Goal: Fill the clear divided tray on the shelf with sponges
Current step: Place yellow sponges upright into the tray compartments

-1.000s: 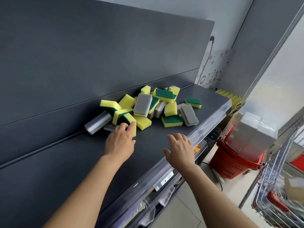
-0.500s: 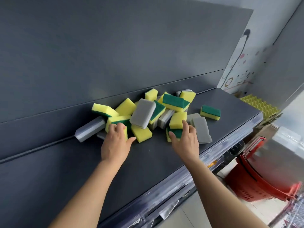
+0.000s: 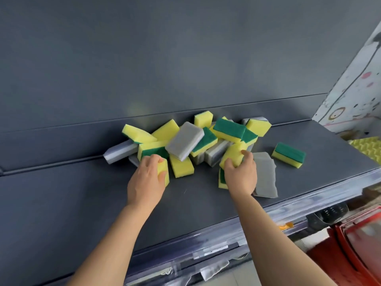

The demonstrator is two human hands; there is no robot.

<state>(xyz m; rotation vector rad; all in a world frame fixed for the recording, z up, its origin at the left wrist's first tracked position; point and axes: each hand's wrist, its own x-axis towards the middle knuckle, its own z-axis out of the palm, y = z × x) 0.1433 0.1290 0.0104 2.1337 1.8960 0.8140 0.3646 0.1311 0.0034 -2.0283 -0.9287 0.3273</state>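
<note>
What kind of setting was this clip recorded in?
Probably a shop aisle: a dark shelf with a clear price-label strip along its front edge, loose sponges piled on it, and a red shopping basket below at right.

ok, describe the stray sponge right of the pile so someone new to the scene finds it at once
On the dark grey shelf, find the heap of sponges against the back wall, then look right, past the right hand and the flat grey sponge. The stray sponge lies alone there, green face up over yellow, touching nothing, while the others are piled together.
</note>
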